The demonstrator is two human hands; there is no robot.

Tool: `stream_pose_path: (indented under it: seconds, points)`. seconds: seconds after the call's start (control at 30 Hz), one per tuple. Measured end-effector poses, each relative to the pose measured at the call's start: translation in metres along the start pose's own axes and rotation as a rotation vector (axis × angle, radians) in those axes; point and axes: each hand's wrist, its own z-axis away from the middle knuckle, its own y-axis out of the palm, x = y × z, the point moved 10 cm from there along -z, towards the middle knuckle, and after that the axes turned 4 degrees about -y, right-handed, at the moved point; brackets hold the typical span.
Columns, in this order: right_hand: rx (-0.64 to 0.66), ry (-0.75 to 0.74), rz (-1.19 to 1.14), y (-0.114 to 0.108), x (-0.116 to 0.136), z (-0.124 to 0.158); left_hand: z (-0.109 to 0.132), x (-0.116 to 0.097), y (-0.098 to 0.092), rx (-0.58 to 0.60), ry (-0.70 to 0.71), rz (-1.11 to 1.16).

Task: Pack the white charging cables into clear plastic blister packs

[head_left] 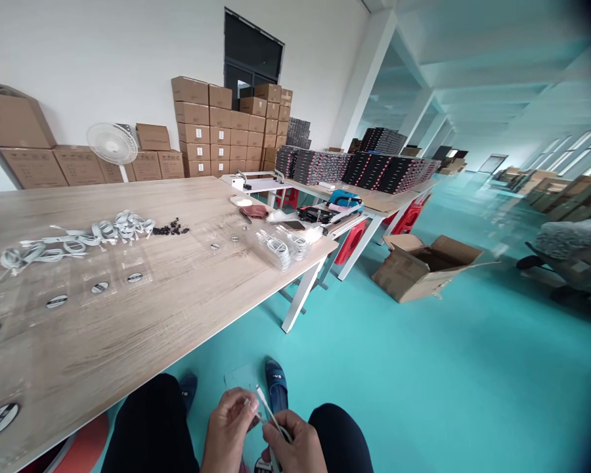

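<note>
Both my hands are low in the view, above my lap, away from the table. My left hand (228,428) is closed in a pinch on a clear plastic bag (241,381) and the end of a white cable. My right hand (291,444) is wrapped round the same white cable (266,404), whose plug end sticks up between the two hands. On the wooden table (128,328) to my left lie several coiled white cables (79,238), a heap of small black parts (171,229) and clear bags with oval labels (98,287).
A pile of bagged cables (280,248) sits at the table's far right corner. An open cardboard box (423,266) stands on the teal floor. Further tables carry black boxes (369,169). Stacked cartons (221,128) and a white fan (112,144) line the back wall.
</note>
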Motion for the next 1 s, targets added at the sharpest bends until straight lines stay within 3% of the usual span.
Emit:
stream_pose_path:
  seconds: [0.13, 0.4, 0.6, 0.7, 0.87, 1.0]
  points:
    - [-0.009, 0.050, -0.012, -0.001, -0.006, 0.002, 0.008, 0.004, 0.004, 0.046, -0.101, 0.105]
    - [0.055, 0.050, 0.022, 0.020, -0.010, 0.001, 0.008, 0.017, 0.006, 0.079, -0.241, 0.259]
    - [0.113, 0.063, -0.001, 0.030, -0.004, 0.003, 0.004, 0.006, 0.003, 0.049, -0.073, 0.106]
    - [0.118, 0.054, 0.031, 0.028, -0.004, 0.001, 0.003, 0.009, 0.000, 0.031, -0.061, 0.069]
    - [0.010, -0.083, 0.362, 0.018, 0.005, -0.002, -0.001, 0.014, -0.008, -0.014, -0.058, 0.078]
    - [-0.119, -0.296, 0.748, 0.017, 0.019, 0.003, -0.005, 0.026, -0.006, 0.016, -0.174, 0.194]
